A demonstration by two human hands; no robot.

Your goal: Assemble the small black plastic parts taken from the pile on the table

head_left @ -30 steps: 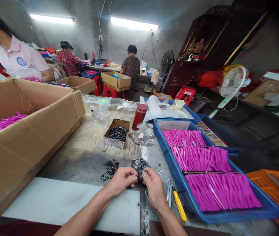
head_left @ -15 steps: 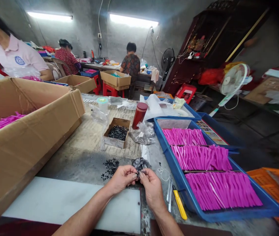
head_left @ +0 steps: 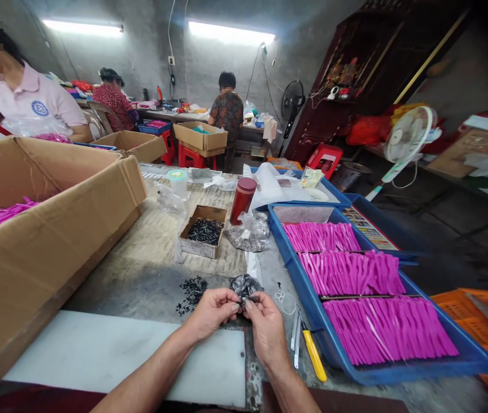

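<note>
My left hand (head_left: 213,312) and my right hand (head_left: 265,327) meet fingertip to fingertip over the table's near edge, both pinched on a small clear plastic bag of black parts (head_left: 246,285). A loose scatter of the same small black parts (head_left: 192,291) lies on the table just left of the bag. Under my forearms sits a white board (head_left: 118,355). A small open carton of black parts (head_left: 203,230) stands farther back.
A blue tray (head_left: 308,298) with rows of pink strips is at the right, a yellow-handled tool (head_left: 313,354) beside it. A big cardboard box (head_left: 46,229) with pink strips fills the left. A red bottle (head_left: 242,201) stands behind. Other people sit at work in the background.
Both hands have kept their pinch on the bag; my fingers have shifted slightly on it. The view has drifted a little.
</note>
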